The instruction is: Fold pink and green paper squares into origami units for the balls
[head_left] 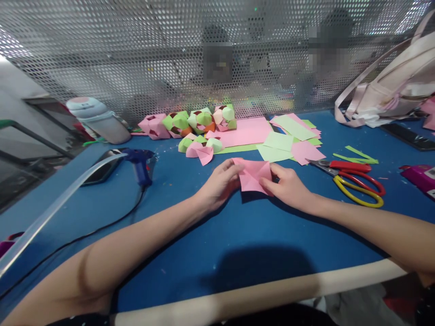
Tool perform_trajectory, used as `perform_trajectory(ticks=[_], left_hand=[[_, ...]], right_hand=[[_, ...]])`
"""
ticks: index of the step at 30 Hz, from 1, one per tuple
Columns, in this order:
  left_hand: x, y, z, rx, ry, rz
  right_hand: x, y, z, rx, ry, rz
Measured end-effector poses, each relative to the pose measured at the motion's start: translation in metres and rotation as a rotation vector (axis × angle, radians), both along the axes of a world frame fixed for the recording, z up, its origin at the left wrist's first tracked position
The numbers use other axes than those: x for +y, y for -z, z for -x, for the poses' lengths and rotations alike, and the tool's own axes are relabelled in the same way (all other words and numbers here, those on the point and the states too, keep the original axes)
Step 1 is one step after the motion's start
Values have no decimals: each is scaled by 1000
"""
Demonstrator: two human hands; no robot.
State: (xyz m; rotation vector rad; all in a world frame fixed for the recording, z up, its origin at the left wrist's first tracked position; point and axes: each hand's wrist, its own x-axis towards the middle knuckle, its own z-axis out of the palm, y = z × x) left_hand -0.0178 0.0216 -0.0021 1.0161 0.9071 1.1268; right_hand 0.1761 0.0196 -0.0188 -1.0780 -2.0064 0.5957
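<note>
A square of pink paper with crease lines is held between my two hands, just above the blue table. My left hand pinches its left edge, thumb on top. On the opposite side my right hand grips the right edge, its thumb pressing near the lower right corner. Beyond my left hand lie small folded paper pieces in pink and green. Light green paper squares and a pink paper square lie beyond my right hand.
Folded paper balls line the back by a perforated metal screen. Scissors and green paper strips lie right, a bag behind. Left are a blue glue gun, its cord, a phone and a bottle.
</note>
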Motion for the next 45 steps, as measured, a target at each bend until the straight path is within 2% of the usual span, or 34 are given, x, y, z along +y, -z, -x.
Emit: perform_trajectory(ticks=[4, 9, 15, 19, 28, 35, 40, 45], left_hand=[[-8, 2, -5, 50, 7, -15], [-10, 5, -6, 89, 69, -88], [-15, 5, -7, 283, 24, -135], [-18, 7, -7, 323, 25, -166], [-20, 7, -8, 408, 29, -192], [-21, 6, -7, 499, 3, -285], [-21, 8, -4, 534, 61, -354], [-23, 8, -4, 512, 94, -355]], right_hand=[[-2, 1, 2, 90, -35, 41], [3, 3, 2, 226, -1, 188], [7, 7, 3, 364, -51, 363], [7, 6, 4, 430, -74, 417], [4, 4, 5, 432, -87, 425], [2, 5, 6, 450, -90, 446], [1, 1, 4, 380, -78, 408], [-2, -4, 4, 295, -101, 314]])
